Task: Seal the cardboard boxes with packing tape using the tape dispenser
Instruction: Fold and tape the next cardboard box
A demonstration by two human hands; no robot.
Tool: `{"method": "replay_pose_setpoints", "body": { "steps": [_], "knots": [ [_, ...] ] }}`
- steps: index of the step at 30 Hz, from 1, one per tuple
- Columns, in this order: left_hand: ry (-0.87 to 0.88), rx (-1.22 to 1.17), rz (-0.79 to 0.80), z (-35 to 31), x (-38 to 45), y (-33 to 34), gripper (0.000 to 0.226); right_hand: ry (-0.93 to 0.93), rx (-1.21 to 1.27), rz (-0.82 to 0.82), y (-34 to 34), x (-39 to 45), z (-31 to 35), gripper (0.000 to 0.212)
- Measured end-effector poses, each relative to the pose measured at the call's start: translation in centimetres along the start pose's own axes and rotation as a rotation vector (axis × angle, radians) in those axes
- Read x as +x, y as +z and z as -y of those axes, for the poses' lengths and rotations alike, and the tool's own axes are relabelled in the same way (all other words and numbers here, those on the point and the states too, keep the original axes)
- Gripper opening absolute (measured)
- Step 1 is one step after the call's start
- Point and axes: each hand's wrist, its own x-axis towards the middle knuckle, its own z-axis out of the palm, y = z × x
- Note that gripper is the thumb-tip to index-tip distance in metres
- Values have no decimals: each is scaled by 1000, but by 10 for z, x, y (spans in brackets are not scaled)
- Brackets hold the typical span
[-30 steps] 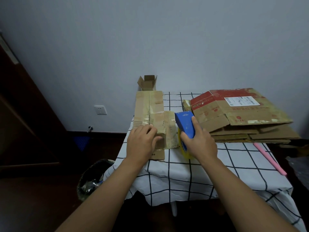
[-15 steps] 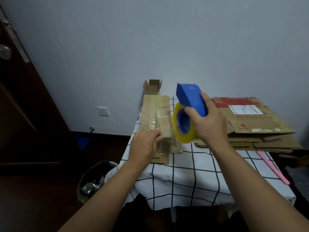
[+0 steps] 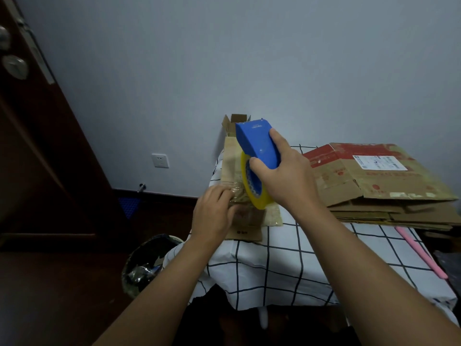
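While the left hand [image 3: 214,213] is pressing curled fingers onto the cardboard box [image 3: 233,168] at frame centre, the right hand [image 3: 287,178] is gripping the tape dispenser [image 3: 258,146] raised just above it.

wall [image 3: 224,58] grey-blue | socket [image 3: 160,160] white | door [image 3: 37,146] dark wood | floor [image 3: 62,295] dark

The right hand [image 3: 287,178] is gripping the tape dispenser [image 3: 258,148] above the long cardboard box [image 3: 233,168] lying on the table [image 3: 282,260]. Left of the grip, the left hand [image 3: 214,213] is resting on that box; right of it, flattened cartons [image 3: 379,181] are lying stacked.
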Motion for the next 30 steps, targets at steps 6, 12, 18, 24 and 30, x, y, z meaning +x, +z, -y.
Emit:
{"method": "replay_pose_setpoints", "body": {
  "steps": [6, 12, 18, 24, 30],
  "knots": [
    [-20, -52, -23, 7, -4, 1, 26, -2, -38, 26, 2, 2, 5, 75],
    [-131, -131, 13, 6, -7, -1, 26, -3, -28, 26, 3, 2, 8, 74],
    [-201, -311, 40, 22, -13, -4, 19, -14, -14, 27, 2, 2, 9, 74],
    [-211, -357, 49, 23, -15, 1, 18, 5, -10, 24, 1, 2, 8, 74],
    [-214, -386, 32, 26, -15, 3, 23, -9, -16, 9, 3, 3, 6, 73]
  ]
}}
